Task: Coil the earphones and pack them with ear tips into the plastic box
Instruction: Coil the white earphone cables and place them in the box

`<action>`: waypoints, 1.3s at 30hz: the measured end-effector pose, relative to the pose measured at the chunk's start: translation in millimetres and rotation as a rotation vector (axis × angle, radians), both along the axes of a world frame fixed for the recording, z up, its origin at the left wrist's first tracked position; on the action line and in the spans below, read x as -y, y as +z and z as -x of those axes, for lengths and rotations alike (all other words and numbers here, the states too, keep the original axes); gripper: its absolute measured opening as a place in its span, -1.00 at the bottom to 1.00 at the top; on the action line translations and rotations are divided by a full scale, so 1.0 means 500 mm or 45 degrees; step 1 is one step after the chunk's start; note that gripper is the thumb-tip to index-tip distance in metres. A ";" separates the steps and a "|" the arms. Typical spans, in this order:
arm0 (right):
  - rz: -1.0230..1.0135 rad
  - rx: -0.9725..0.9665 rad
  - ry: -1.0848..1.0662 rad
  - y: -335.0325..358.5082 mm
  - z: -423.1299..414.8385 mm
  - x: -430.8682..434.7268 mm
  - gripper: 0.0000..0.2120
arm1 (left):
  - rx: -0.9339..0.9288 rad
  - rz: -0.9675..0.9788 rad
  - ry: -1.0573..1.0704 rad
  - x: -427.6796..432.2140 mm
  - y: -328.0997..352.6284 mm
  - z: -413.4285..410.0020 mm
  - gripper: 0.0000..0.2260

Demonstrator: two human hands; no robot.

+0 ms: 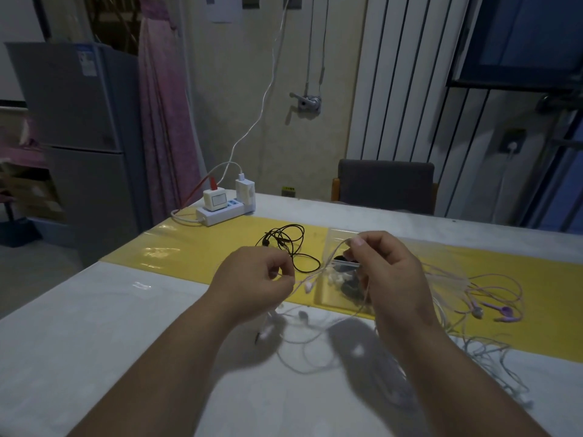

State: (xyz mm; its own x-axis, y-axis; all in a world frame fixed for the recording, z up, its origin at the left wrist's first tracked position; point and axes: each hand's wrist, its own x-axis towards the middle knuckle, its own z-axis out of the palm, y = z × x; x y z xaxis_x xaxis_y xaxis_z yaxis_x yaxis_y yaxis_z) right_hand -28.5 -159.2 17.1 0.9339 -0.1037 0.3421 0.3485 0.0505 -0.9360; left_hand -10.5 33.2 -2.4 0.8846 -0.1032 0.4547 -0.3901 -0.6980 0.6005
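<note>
Both hands are raised over the table, with a pale pink earphone cable point(331, 257) strung between them. My left hand point(258, 279) pinches one end near the pink earbud point(308, 286); my right hand point(385, 272) pinches the cable higher up, its fingers curled round it. The rest of this cable hangs down to the table, its plug point(263, 334) lying below my left wrist. Behind my right hand lies the clear plastic box point(334, 298) with white ear tips point(336, 279) and dark ones inside. Black earphones point(290, 247) lie on the yellow strip.
More pale and purple earphones point(492, 307) lie tangled to the right, with loose white cables point(492, 357) nearer the front. A white power strip point(220, 212) with chargers stands at the table's far left corner. A grey chair point(385, 184) is behind the table.
</note>
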 end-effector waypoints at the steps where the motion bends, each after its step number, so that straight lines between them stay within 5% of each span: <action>1: -0.031 0.008 0.014 0.002 0.002 0.000 -0.86 | -0.051 -0.120 0.052 0.003 0.003 0.002 -0.91; 6: -0.219 0.065 0.066 0.016 0.008 -0.004 -0.83 | -0.414 -0.566 0.266 0.001 0.010 -0.001 -0.92; 15: -0.302 0.016 0.136 0.026 0.015 -0.004 -0.80 | -0.415 -0.459 0.283 -0.010 0.011 -0.005 -0.91; 25: 0.445 -0.015 -0.183 0.004 -0.001 0.010 -0.83 | 0.271 0.403 0.519 -0.021 0.024 -0.005 -0.91; 30: 1.333 -0.333 0.125 0.001 0.005 0.006 -0.81 | 0.370 0.647 0.668 -0.022 0.029 -0.004 -0.91; 32: 1.545 -0.436 0.237 -0.003 0.009 0.000 -0.82 | 0.354 0.661 0.683 -0.022 0.030 -0.003 -0.92; 35: 1.537 -0.423 0.252 -0.009 0.007 0.000 -0.85 | 0.241 0.587 0.716 -0.023 0.027 -0.004 -0.94; 39: 1.446 -0.317 0.129 -0.011 0.007 -0.004 -0.81 | -0.039 0.192 0.748 -0.022 0.022 -0.006 -0.86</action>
